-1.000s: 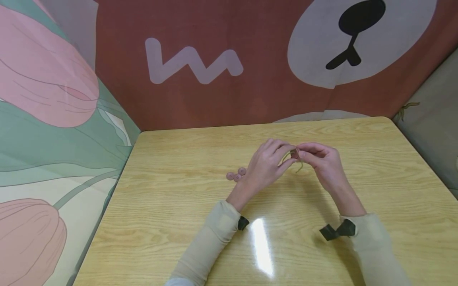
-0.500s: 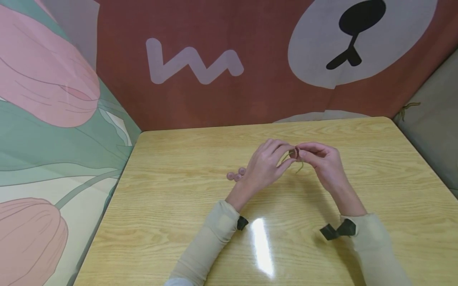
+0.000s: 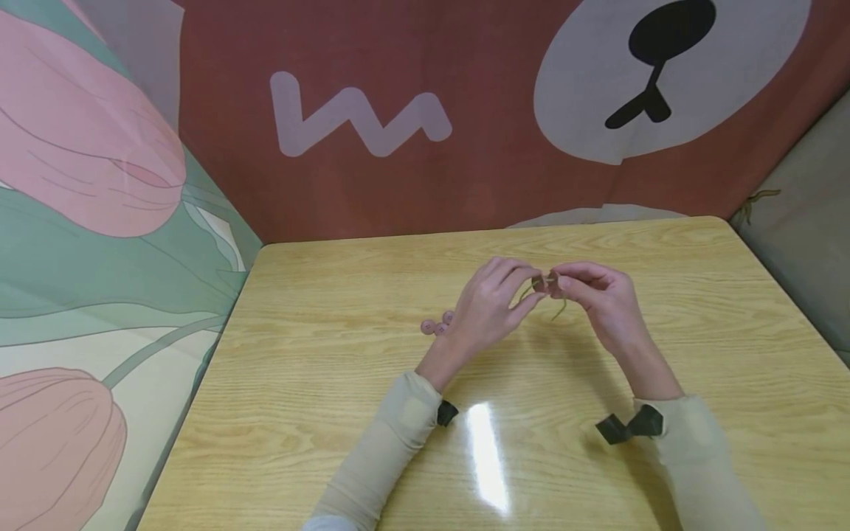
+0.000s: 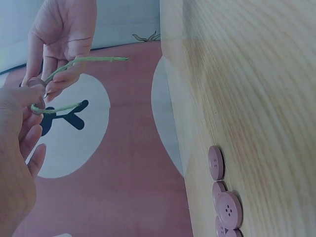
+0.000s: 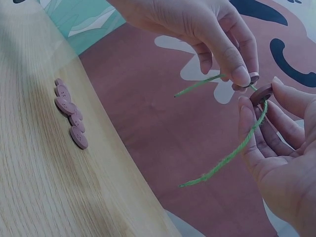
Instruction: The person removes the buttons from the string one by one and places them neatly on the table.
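Note:
Above the table, my left hand (image 3: pixel 488 301) pinches a brownish-pink button (image 5: pixel 254 79) between thumb and fingers. Facing it, my right hand (image 3: pixel 612 306) holds a second button (image 5: pixel 260 95) of the same colour by its edge. A green string (image 5: pixel 227 160) runs through both buttons, and a short stretch of it shows in the small gap between them. One loose end sticks out past the left hand's button, while the longer one curves down from the right hand's button in the right wrist view. Fingers partly cover both buttons.
Several loose pink buttons (image 4: pixel 230 211) lie in a cluster on the wooden table (image 3: pixel 299 413), left of my left wrist in the head view. A reddish printed cloth (image 3: pixel 372 192) hangs behind the table's back edge, with a floral cloth (image 3: pixel 99 265) on the left.
The two hands have moved slightly apart. The buttons, which overlapped in the head view before, now show as two with string between them. The loose buttons have stayed in place.

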`<act>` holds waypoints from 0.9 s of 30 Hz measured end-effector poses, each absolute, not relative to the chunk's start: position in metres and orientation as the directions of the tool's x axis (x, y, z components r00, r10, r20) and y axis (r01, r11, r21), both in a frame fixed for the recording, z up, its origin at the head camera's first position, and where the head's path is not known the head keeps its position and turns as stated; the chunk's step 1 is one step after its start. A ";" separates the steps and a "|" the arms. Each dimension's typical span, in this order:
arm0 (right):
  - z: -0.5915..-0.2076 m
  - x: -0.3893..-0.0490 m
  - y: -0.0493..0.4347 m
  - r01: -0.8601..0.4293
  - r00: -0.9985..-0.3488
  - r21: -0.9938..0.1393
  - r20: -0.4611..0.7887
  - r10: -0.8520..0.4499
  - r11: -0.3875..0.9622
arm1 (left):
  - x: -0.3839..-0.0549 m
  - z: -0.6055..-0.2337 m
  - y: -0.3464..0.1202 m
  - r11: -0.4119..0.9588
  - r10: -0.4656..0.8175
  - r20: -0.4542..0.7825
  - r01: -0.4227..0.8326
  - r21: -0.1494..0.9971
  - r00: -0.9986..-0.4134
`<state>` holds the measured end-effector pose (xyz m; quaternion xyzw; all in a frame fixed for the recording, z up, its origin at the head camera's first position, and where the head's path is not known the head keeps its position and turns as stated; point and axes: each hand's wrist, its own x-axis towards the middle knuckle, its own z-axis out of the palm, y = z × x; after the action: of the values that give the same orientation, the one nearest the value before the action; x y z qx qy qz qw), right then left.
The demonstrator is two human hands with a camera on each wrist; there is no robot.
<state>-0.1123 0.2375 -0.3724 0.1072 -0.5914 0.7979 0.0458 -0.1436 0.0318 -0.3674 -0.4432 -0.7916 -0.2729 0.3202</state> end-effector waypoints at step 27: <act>-0.373 -0.111 0.237 -0.221 -0.969 -0.926 0.245 -0.043 -0.308 | -0.145 -0.371 0.029 0.481 0.523 0.746 0.865 0.142 -0.413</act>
<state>-0.1113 0.2371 -0.3731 0.1124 -0.5857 0.8008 0.0556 -0.1448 0.0287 -0.3709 -0.4351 -0.7976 -0.2651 0.3228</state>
